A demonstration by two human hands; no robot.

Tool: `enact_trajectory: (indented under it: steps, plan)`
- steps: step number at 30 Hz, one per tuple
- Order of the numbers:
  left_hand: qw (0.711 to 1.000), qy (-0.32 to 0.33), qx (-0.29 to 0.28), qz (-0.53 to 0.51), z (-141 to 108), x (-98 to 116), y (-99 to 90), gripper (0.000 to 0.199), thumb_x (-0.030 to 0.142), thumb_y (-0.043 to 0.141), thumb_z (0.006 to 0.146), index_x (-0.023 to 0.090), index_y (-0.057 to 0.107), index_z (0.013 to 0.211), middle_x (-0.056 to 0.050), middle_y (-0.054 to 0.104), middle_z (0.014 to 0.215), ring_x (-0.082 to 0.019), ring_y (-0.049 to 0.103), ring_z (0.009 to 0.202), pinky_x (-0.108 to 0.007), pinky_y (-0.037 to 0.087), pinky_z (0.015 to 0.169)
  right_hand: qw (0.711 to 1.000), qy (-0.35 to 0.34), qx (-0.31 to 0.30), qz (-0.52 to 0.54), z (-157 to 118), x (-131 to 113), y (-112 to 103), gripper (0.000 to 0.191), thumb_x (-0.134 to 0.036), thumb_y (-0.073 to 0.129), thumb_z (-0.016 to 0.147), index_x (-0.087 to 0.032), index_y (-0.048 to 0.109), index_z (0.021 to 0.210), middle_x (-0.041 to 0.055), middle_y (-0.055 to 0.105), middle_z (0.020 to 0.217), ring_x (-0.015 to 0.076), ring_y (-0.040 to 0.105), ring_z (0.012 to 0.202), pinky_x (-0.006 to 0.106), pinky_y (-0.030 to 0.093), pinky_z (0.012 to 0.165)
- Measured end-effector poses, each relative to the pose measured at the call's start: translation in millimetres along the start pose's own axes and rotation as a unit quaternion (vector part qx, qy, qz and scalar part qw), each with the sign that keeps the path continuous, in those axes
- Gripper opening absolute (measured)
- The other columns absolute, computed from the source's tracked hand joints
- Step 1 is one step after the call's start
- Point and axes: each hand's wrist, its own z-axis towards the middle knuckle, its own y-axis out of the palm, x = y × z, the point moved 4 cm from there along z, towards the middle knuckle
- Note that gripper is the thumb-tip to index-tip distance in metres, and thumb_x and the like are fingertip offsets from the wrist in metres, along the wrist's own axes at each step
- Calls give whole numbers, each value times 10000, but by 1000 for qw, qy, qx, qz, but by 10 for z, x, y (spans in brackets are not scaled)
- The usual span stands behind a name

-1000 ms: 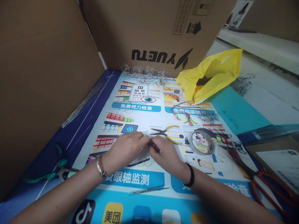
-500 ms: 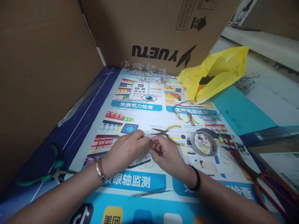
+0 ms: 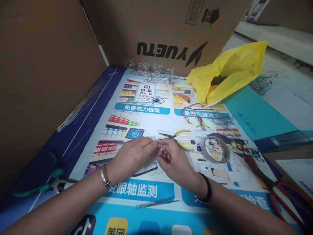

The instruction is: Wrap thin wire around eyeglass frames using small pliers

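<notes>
My left hand (image 3: 133, 156), with a silver bangle at the wrist, is closed, its fingertips pinched together near the middle of the printed sheet. Touching it from the right is my right hand (image 3: 173, 163), fingers curled, a black band on its wrist. Thin wire loops (image 3: 151, 164) show below and between the fingers; what exactly each fingertip grips is too small to tell. Just behind the hands lie yellow-handled pliers (image 3: 184, 140) with their handles apart. A roll of clear tape (image 3: 216, 149) rests to their right.
Green-handled pliers (image 3: 52, 182) lie left, red-handled scissors (image 3: 276, 189) right. Straight wires (image 3: 157, 203) lie in front. Behind are coloured cords (image 3: 201, 122), a yellow bag (image 3: 230, 78), tangled wire pieces (image 3: 151, 68) and tall cardboard walls (image 3: 156, 29).
The fingertips of my two hands have come closer together, and my right index finger now reaches toward the left fingertips. The whole view has shifted slightly.
</notes>
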Motion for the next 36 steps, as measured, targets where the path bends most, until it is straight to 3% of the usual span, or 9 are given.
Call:
enact_trajectory:
  steps: [6,12,18,22,36]
  plan:
    - [999,6,-21,28,11,11,-10,169,196,431,893,207,541,1021,-34,578,882,-168,532,756,-255,427,564,1000,-15,-9,-19,-27,-16,7,415,-76,501,741,-214,373,1111,-9,553,803,103,526,671,229,439,601]
    - [999,7,-31,17,-10,2,17,140,176,457,875,209,547,977,-25,568,890,-164,524,775,-257,427,595,998,-44,-43,-29,-49,-55,-33,472,-55,502,702,-221,379,1127,13,536,883,112,510,708,256,450,646]
    - [1000,1,-25,-6,-16,-20,34,129,186,449,883,212,561,940,-24,576,903,-168,539,807,-278,452,641,989,-102,-86,-65,-111,-151,-51,746,-164,609,661,-211,247,1311,90,513,1070,203,511,924,364,469,780]
    - [1000,7,-7,-2,-21,-15,37,145,186,438,883,190,574,936,-38,583,903,-172,547,820,-278,465,641,984,-117,-78,-112,-141,-142,-17,888,-239,681,640,-227,174,1369,119,502,1157,252,511,994,410,470,790]
    - [995,-12,-26,-94,-15,9,44,117,126,462,844,172,568,864,-26,572,851,-145,547,747,-264,464,633,995,-46,-59,-71,-67,-65,-23,474,-166,582,748,-219,418,1189,3,569,825,144,533,741,276,445,659]
